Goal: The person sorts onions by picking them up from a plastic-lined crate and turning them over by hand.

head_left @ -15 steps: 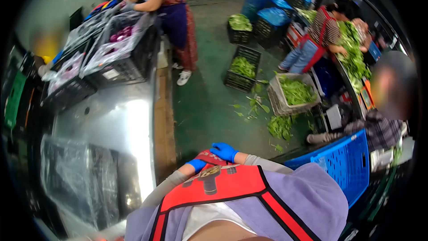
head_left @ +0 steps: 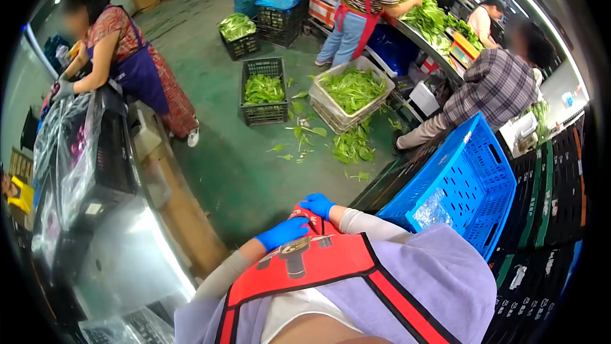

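Both hands wear blue gloves and are at the front of the red apron (head_left: 254, 280), low in the view. My left hand (head_left: 282, 234) lies against the apron, its fingers pointing right and its fingertips hard to separate. My right hand (head_left: 317, 205) is at the apron's far edge, just beyond the left one, with fingers bent over the red cloth. Whether either hand grips the cloth cannot be made out. A blue plastic crate (head_left: 493, 182) with clear plastic film (head_left: 434, 209) inside stands to the right.
A metal table (head_left: 137, 258) with black crates (head_left: 114, 153) is at left, a person (head_left: 137, 64) beside it. Crates of greens (head_left: 264, 113) (head_left: 350, 118) stand on the green floor among loose leaves. Other people (head_left: 503, 83) are at right, near black stacked crates (head_left: 541, 299).
The view has swung to the right, so the table and person have shifted left. My left hand has moved farther onto the apron and shows more fully. The right hand stays near the apron's edge.
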### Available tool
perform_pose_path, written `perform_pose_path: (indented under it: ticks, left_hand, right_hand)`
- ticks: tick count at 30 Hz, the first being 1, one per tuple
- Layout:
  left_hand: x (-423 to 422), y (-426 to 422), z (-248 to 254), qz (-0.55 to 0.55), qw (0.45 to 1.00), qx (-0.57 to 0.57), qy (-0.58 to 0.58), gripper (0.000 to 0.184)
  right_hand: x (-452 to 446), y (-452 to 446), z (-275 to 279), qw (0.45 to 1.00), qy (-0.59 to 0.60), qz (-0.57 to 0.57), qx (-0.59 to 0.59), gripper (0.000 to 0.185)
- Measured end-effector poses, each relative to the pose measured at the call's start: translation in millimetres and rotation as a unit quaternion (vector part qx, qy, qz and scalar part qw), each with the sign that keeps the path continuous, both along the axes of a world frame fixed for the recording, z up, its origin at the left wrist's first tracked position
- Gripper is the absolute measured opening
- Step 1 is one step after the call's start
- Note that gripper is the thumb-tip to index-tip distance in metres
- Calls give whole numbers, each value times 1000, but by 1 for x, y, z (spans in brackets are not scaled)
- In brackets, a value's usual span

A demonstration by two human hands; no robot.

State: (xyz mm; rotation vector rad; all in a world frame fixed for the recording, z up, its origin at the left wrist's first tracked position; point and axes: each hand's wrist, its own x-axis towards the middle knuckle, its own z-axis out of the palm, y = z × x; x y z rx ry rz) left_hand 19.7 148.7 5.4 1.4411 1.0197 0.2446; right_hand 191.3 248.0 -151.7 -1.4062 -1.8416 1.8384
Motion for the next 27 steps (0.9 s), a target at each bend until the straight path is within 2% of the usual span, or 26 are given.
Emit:
perform_pose_path:
  ticks: [1,2,3,4,5,6,7,8,9,11,12,13,14,15,16,18,19,21,23,25,26,27]
  left_hand:
    - [-9,-4,27,11,995,40,-95,43]
    - [-18,-3,78,59,987,19,-147,44]
    - [-26,0,121,106,974,-2,-198,45]
    - [-41,3,130,161,964,42,-209,46]
    - [-59,7,136,214,948,87,-220,46]
    - [-80,10,141,282,936,113,-175,44]
    - [-98,11,145,352,913,163,-122,44]
    - [-116,7,145,405,895,142,-122,43]
    - [-127,-2,146,434,881,118,-150,42]
    - [-151,-32,146,461,866,87,-173,42]
    - [-168,-48,147,480,863,97,-122,41]
    - [-185,-62,147,499,857,108,-71,41]
    - [-201,-75,144,502,855,109,-68,41]
    - [-217,-91,141,511,844,163,25,40]
    - [-232,-106,140,518,820,211,121,39]
    - [-260,-131,146,582,764,246,133,39]
    - [-273,-145,149,613,725,284,133,39]
    - [-286,-177,161,679,637,331,155,39]
    - [-287,-204,186,732,549,341,216,40]
    - [-284,-239,186,761,481,342,270,41]
    - [-286,-255,185,763,451,354,298,41]
    - [-283,-277,187,771,403,336,362,44]
  right_hand:
    - [3,4,14,998,-44,51,5,31]
    - [4,9,6,998,-44,46,5,31]
    - [5,15,-4,985,44,-11,-165,35]
    - [4,20,-12,933,135,-69,-326,39]
    - [0,19,-7,943,86,-149,-284,50]
    - [-17,14,2,942,94,-155,-282,50]
    - [-36,10,12,996,40,45,-73,50]
    - [-43,11,21,959,-29,244,145,49]
    - [-40,1,7,958,-38,241,148,49]
    - [-43,-40,-41,935,-8,199,294,38]
    - [-59,-42,-41,937,-4,193,293,38]
    - [-75,-40,-37,945,-5,218,243,38]
    - [-89,-32,-34,949,-7,248,194,38]
    - [-104,-23,-28,948,-10,283,144,37]
    - [-119,-18,-24,943,-12,320,92,37]
    - [-154,-15,-20,918,-68,371,123,37]
    - [-169,-15,-20,893,-114,384,205,37]
    - [-193,-5,87,943,-140,301,-7,37]
    - [-218,9,50,963,-17,263,-51,44]
    - [-241,28,38,954,93,284,-11,45]
    - [-259,37,44,943,94,318,-11,45]
    - [-278,45,59,963,95,236,-87,45]
